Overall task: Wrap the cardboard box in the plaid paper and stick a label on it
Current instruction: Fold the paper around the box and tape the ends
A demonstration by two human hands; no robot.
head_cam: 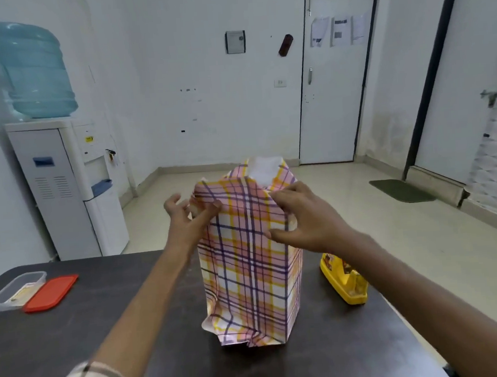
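Note:
The box stands upright on the dark table [75, 344], fully covered by pink, yellow and purple plaid paper [247, 265]; no cardboard shows. At the top the paper is loose, with its white underside [265, 169] standing up at the back. My left hand [184, 214] is at the upper left corner, thumb pressing a fold of paper, fingers spread. My right hand [303, 216] pinches the paper at the upper right corner. The bottom end of the paper is crumpled on the table. I see no label.
A yellow tape dispenser [345, 282] sits on the table right of the box. At the far left lie a clear plastic container [14, 291] and its red lid [52, 293]. A water dispenser [71, 184] stands beyond the table's left end.

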